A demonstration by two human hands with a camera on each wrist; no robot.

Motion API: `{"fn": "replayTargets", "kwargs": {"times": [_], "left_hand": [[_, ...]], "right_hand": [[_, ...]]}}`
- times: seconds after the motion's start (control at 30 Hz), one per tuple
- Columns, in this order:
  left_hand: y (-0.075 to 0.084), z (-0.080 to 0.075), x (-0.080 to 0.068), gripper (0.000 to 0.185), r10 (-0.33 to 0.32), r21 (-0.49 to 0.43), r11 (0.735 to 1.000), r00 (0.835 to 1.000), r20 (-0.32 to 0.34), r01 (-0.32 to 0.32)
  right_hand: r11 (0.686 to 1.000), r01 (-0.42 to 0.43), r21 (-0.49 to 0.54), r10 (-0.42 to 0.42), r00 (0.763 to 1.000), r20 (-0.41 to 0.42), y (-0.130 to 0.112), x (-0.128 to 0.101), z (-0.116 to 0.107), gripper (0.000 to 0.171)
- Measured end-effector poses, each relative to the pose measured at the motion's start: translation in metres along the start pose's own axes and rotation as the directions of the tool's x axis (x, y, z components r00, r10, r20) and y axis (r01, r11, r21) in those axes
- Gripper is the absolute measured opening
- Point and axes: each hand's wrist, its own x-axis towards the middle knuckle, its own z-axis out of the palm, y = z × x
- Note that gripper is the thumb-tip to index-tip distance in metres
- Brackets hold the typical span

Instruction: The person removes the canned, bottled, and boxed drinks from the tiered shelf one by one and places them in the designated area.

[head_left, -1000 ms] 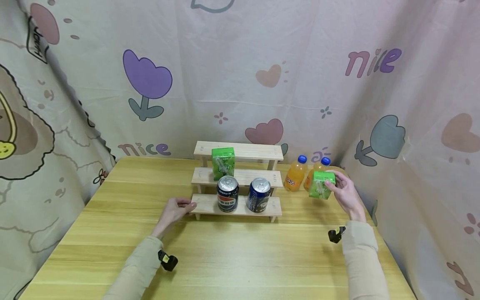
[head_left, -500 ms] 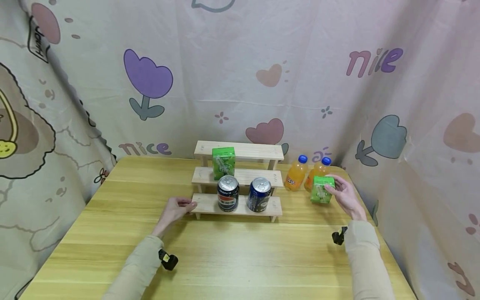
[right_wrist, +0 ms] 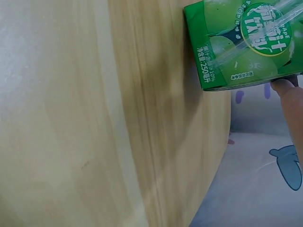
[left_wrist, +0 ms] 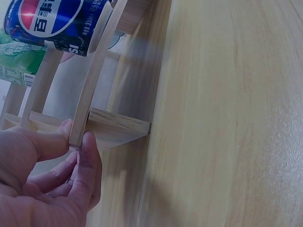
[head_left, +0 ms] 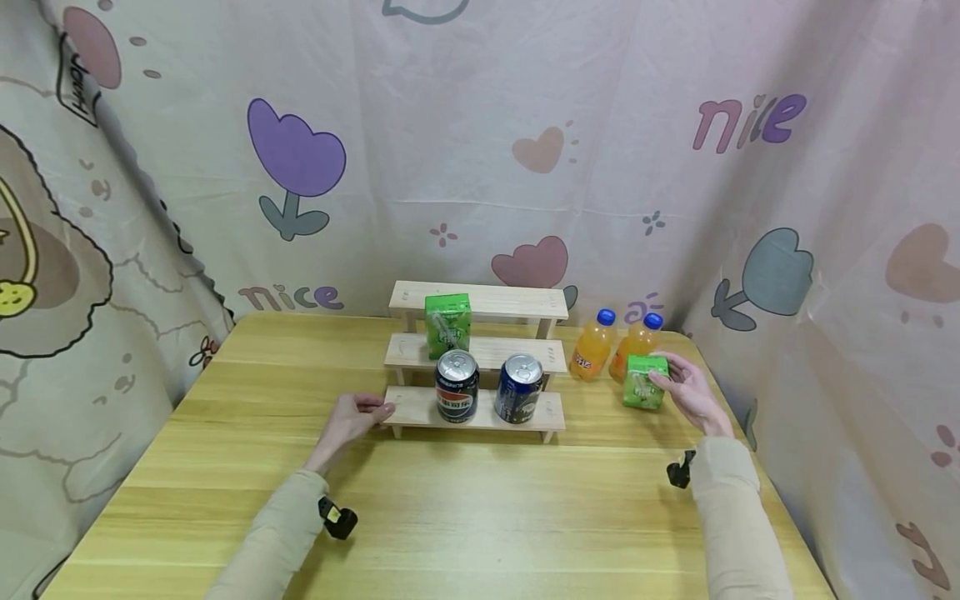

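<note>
Fingertips [head_left: 660, 379] — seemingly — on green carton [head_left: 643, 382]

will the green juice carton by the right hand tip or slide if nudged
The small green cardboard juice carton stands on a flat base on the smooth wooden table, so it probably slides. Its boxy shape suggests stiffness; the right hand holds it.

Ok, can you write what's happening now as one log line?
left hand: holds shelf end | right hand: grips green carton on table | beside orange bottles

A bright green juice carton [head_left: 643, 381], two orange bottles [head_left: 591, 353] with blue caps, pale wooden shelf [head_left: 476, 358], pastel tulip-and-heart curtain [head_left: 480, 150].
</note>
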Motion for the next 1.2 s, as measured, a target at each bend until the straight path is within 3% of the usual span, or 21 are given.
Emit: {"fn": "replayTargets", "kwargs": {"times": [0.23,0.53,0.63,0.73,0.9,1.03,1.2], "left_hand": [[0.0,0.0,0.0,0.04,-0.012,-0.016,1.0,1.0,0.009,0.012],[-0.001,-0.001,0.001,0.039,-0.02,-0.014,1.0,1.0,0.0,0.02],[0.0,-0.001,0.0,0.04,-0.008,0.003,1.0,1.0,0.003,0.008],[0.0,0.0,-0.001,0.041,-0.002,0.021,1.0,1.0,0.005,0.002],[0.0,0.0,0.0,0.039,-0.007,0.019,1.0,1.0,-0.002,0.007],[0.0,0.001,0.001,0.04,-0.003,-0.015,1.0,1.0,-0.002,0.003],[-0.001,0.001,0.002,0.04,0.004,-0.018,1.0,1.0,-0.001,-0.004]], "right_hand": [[0.999,0.002,0.032,-0.002,1.0,0.0,0.001,-0.003,-0.004,0.04],[0.998,-0.057,0.039,0.056,0.998,0.009,-0.002,-0.008,-0.009,0.057],[0.997,-0.061,0.044,0.062,0.998,-0.023,-0.006,-0.008,-0.007,0.058],[0.999,0.0,0.052,0.006,0.993,-0.114,-0.014,-0.007,-0.002,0.057],[0.988,0.155,0.003,-0.148,0.953,-0.263,-0.035,0.003,0.009,0.053],[0.973,0.225,-0.056,-0.232,0.934,-0.272,-0.057,0.012,0.025,0.049],[0.959,0.264,-0.102,-0.281,0.931,-0.234,-0.083,0.021,0.049,0.045]]}}
